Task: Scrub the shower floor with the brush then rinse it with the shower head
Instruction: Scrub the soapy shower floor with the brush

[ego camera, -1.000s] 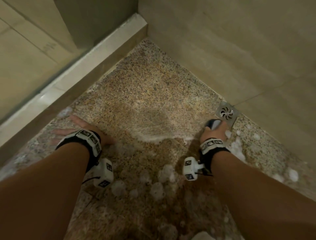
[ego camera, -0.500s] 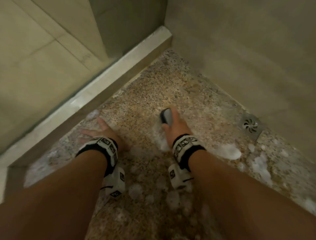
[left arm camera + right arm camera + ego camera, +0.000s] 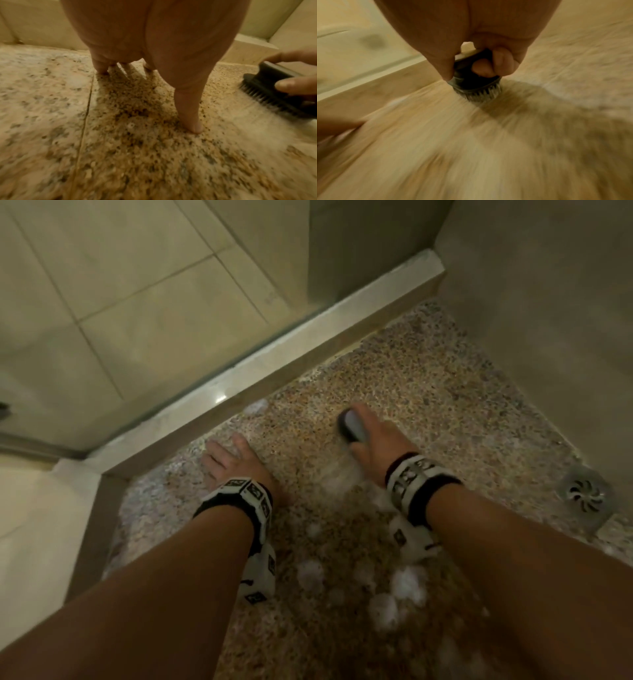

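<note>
The right hand [image 3: 376,440] has swept its dark, stiff-bristled brush [image 3: 351,426] leftward from the drain [image 3: 585,496], gripping it on the speckled, foamy shower floor [image 3: 428,392]; the left hand [image 3: 236,463] lies flat, fingers spread.

left hand [image 3: 236,463] flat, right hand [image 3: 380,440] gripping

Brush [image 3: 352,426]: dark body, pale grey top, black bristles down on the shower floor [image 3: 411,378], held in the right grip [image 3: 378,445], thumb on one side, fingers curled on the other. Front end sticks out ahead of the grip. Floor is speckled brown-tan stone, wet, with a soapy smear just behind the grip and foam clumps [image 3: 407,583] further back.
</note>
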The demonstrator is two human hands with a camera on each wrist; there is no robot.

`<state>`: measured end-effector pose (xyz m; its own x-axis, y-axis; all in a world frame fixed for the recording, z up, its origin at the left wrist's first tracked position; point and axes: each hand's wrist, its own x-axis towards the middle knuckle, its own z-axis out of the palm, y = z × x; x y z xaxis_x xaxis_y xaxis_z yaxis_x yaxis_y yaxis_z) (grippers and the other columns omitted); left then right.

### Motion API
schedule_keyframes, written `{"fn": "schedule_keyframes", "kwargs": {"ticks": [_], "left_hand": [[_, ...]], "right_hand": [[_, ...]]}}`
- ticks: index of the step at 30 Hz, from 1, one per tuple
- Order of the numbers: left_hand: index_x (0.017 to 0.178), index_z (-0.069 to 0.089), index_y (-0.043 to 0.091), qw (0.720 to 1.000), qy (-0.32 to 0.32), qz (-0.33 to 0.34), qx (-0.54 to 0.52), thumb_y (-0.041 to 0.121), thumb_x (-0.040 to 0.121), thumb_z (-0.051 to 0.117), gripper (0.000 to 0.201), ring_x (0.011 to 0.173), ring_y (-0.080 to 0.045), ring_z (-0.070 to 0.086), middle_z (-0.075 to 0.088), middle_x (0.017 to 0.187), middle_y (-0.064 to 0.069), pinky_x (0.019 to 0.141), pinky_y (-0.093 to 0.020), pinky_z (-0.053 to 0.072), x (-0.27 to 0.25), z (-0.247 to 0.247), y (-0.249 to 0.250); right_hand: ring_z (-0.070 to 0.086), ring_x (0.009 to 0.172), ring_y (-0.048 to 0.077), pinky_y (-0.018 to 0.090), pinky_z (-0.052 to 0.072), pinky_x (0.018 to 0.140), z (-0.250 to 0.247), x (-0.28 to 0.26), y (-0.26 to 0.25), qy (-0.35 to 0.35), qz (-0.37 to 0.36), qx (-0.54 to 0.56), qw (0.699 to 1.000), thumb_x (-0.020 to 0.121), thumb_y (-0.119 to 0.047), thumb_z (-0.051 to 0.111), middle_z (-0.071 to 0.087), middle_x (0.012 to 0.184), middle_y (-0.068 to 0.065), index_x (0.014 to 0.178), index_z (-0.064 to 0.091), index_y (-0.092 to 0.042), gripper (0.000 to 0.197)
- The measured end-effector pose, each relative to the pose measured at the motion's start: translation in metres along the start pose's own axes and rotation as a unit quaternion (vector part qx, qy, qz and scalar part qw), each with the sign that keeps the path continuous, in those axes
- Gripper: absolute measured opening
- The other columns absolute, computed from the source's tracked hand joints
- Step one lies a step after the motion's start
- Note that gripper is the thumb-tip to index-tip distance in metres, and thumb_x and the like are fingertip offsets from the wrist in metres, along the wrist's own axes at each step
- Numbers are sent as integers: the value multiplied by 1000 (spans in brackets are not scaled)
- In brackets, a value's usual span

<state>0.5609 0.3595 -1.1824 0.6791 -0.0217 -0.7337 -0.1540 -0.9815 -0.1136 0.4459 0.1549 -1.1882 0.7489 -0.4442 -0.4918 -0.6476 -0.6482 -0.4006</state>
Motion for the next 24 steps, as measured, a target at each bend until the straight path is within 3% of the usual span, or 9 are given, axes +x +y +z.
{"fn": "schedule_keyframes", "kwargs": {"ticks": [4, 6, 8, 10, 12, 16, 19, 21, 24], "left_hand": [[153, -30, 19, 1000, -18, -9, -1, 61, 62, 88, 155, 149, -47, -18, -31, 158, -26, 121, -58, 3, 1, -2, 2], [152, -32, 20, 999, -27, -20, -1, 59, 61, 89, 157, 149, -47, -19, -32, 158, -26, 121, -59, 2, 2, -5, 5], [151, -33, 19, 999, -30, -27, 0, 56, 63, 90, 155, 149, -48, -18, -31, 157, -28, 121, -59, 3, 1, -6, 9], [151, -33, 19, 999, -22, -29, -6, 50, 71, 87, 147, 149, -47, -18, -30, 158, -28, 121, -59, 3, 0, -6, 11], [152, -33, 20, 999, -20, -28, -9, 49, 72, 86, 146, 149, -46, -19, -31, 158, -27, 121, -58, 3, -1, -6, 11], [149, -36, 19, 999, -32, -16, -4, 55, 61, 91, 158, 148, -46, -21, -34, 156, -27, 121, -57, 2, -1, -5, 7], [150, -34, 20, 1000, -23, -9, -9, 58, 64, 88, 155, 148, -46, -21, -34, 156, -27, 121, -57, 3, -1, -4, 4], [149, -36, 19, 1000, -22, -7, -6, 57, 66, 87, 153, 148, -48, -20, -33, 156, -28, 121, -57, 3, -1, -4, 4], [147, -37, 20, 1000, -10, -14, -3, 52, 69, 87, 150, 148, -49, -18, -30, 157, -29, 121, -58, 6, 2, -2, 7]], "right_hand": [[59, 118, 42, 45, 49, 89, -35, 37, 6, 97, 142, 87, 981, 103, -34, 53, 47, 148, 24, 158, 8, -42, 71], [62, 104, 39, 41, 49, 81, -21, 39, -25, 100, 85, 88, 987, 100, -33, 56, 56, 134, 23, 154, 17, -42, 67], [62, 93, 35, 42, 52, 77, 9, 29, -62, 41, -16, 58, 997, 95, -34, 58, 61, 121, 18, 149, 19, -46, 67], [62, 105, 40, 48, 55, 84, 35, 13, -88, -58, -89, 19, 994, 97, -36, 59, 53, 133, 18, 149, 12, -53, 72], [59, 114, 41, 49, 53, 90, 39, 12, -87, -81, -122, -15, 989, 100, -36, 57, 46, 143, 18, 151, 7, -55, 74], [60, 83, 25, 30, 47, 72, -6, 48, -55, 38, -47, 32, 998, 99, -29, 58, 61, 124, 17, 157, 17, -45, 72], [62, 102, 39, 40, 48, 81, -23, 60, -51, 88, 65, 31, 994, 104, -33, 51, 50, 134, 27, 158, 10, -44, 68], [62, 102, 41, 45, 51, 82, -11, 52, -70, 75, 41, 40, 996, 103, -32, 52, 50, 133, 26, 155, 11, -46, 68], [63, 97, 37, 42, 50, 77, 22, 23, -101, -16, -82, 10, 996, 100, -37, 54, 54, 130, 19, 152, 10, -49, 69]]}}
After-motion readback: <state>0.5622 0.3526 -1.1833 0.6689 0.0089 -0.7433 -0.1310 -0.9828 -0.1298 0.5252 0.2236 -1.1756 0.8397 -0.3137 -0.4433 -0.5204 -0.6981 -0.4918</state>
